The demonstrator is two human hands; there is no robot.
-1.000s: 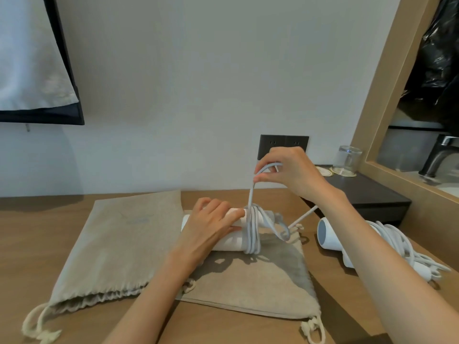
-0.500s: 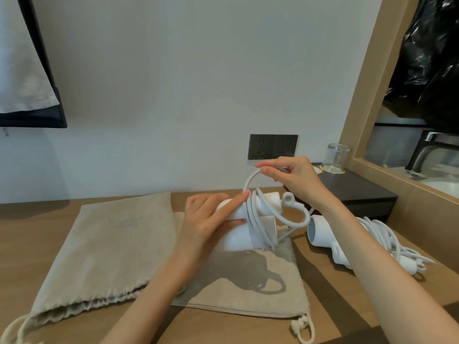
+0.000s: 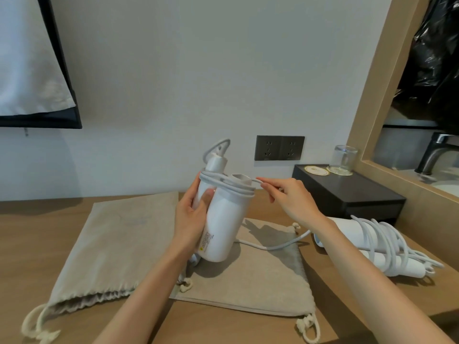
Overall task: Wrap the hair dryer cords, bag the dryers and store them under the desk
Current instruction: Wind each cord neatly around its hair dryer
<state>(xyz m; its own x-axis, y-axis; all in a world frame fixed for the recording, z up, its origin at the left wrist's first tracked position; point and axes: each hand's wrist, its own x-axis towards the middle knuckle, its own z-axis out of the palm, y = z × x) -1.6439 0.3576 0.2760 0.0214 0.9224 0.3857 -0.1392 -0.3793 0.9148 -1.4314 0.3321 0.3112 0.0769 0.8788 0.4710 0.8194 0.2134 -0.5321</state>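
My left hand grips a white folded hair dryer, held nearly upright above the desk. Its white cord is wound several times round the top of the dryer. My right hand pinches the cord just right of the dryer, and the loose rest of the cord trails down across a beige drawstring bag. A second beige drawstring bag lies to the left. A second white hair dryer, its cord wound round it, lies on the desk at the right.
A wooden desk carries everything. A black box with a glass and coasters stands at the back right, below a dark wall socket. A mirror frame rises at the right.
The dryer has been lifted off the bag and turned from lying to nearly upright. My right hand has come down from above it to its right side, still pinching the cord.
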